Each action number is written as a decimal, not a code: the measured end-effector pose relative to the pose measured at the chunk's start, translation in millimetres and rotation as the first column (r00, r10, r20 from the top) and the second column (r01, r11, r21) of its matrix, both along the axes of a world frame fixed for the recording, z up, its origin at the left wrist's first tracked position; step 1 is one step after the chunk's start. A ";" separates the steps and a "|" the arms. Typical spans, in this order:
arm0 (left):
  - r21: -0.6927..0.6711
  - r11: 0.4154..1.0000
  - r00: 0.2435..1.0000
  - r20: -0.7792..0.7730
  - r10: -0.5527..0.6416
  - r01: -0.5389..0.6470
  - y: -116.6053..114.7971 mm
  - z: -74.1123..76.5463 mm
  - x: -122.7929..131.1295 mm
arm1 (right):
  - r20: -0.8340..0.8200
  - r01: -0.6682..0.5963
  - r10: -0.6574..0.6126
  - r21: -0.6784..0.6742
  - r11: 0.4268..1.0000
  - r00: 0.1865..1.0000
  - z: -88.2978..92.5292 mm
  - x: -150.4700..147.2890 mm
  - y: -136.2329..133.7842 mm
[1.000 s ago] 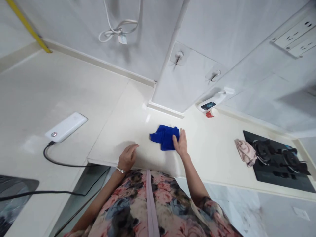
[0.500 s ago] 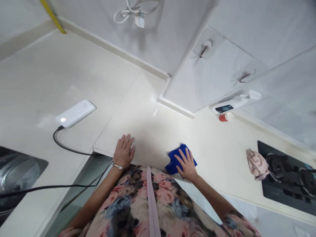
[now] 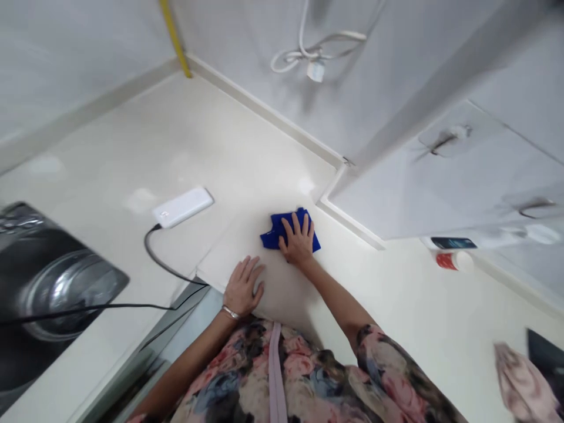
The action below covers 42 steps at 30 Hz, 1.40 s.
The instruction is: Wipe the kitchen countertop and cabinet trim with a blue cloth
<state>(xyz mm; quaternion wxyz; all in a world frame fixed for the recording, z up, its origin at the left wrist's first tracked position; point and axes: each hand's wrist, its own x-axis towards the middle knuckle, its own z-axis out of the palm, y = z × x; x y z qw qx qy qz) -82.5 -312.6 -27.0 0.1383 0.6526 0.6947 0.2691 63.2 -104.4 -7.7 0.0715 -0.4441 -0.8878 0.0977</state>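
My right hand (image 3: 298, 241) presses a folded blue cloth (image 3: 277, 229) against the pale countertop (image 3: 282, 276), holding it under spread fingers. Part of the cloth is hidden beneath the palm. To the lower left, my left hand (image 3: 242, 288) lies flat on the counter near its front edge. It is open, holds nothing, and has a bracelet (image 3: 230, 312) at the wrist. Left of both hands, a white power bank (image 3: 184, 207) rests on the counter with a black cable (image 3: 158, 258) plugged into it.
A wall corner (image 3: 328, 200) juts out just beyond the cloth. At the left is a dark sink (image 3: 17, 305) with a clear round container (image 3: 66, 294). A red and white cup (image 3: 452, 261) stands by the right wall; a pink cloth (image 3: 524, 382) lies lower right.
My right hand has slid the blue cloth forward and left, away from my body towards the wall corner. My left hand stays on the counter. The camera view has turned to the left.
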 end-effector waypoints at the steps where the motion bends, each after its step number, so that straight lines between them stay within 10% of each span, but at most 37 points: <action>1: -0.016 1.000 1.000 0.018 0.001 -0.001 -1.3 0.6 0.3 | -0.014 -0.014 0.014 0.005 1.000 1.000 -0.8 -14.1 12.9; 9: -0.019 1.000 0.991 0.131 -0.011 0.014 -3.5 2.9 2.4 | 0.021 0.000 -0.001 0.009 1.000 1.000 -8.0 -65.9 58.1; 12: 0.014 0.998 0.979 0.198 -0.055 0.054 -36.5 1.2 4.0 | 0.055 -0.001 0.001 0.009 1.000 0.999 -10.8 -62.7 57.3; 15: 0.001 1.000 0.949 0.314 -0.030 0.031 -120.6 -5.8 9.0 | 0.077 0.008 -0.011 0.040 0.999 0.997 -13.0 -60.1 56.6; 17: -0.092 0.978 0.906 0.370 0.207 -0.187 -196.7 -9.6 15.1 | 0.088 0.008 -0.014 0.073 0.997 0.996 -14.1 -59.5 56.4; 21: -0.211 0.723 0.662 0.297 0.688 -0.658 -330.8 -1.1 16.2 | 0.084 0.004 -0.013 0.102 0.995 0.996 -16.3 -57.7 56.5; 23: -0.195 0.480 0.434 0.236 0.870 -0.855 -364.4 8.8 -0.7 | 0.070 0.006 -0.014 0.108 0.994 0.997 -17.3 -56.0 57.0; 28: -0.039 0.169 0.164 0.103 0.981 -0.985 -355.7 28.3 -87.3 | 0.096 0.005 -0.016 0.112 0.994 0.995 -15.8 -52.4 57.7; 34: 0.043 0.458 0.452 -0.102 0.886 -0.888 -321.4 15.2 -166.5 | 0.129 0.070 -0.081 0.088 0.994 0.988 -9.6 -56.9 54.6; 42: -0.107 0.402 0.416 -0.294 0.861 -0.909 -319.7 -6.2 -172.8 | 0.121 0.166 -0.172 0.056 0.984 0.978 -9.8 -65.8 55.0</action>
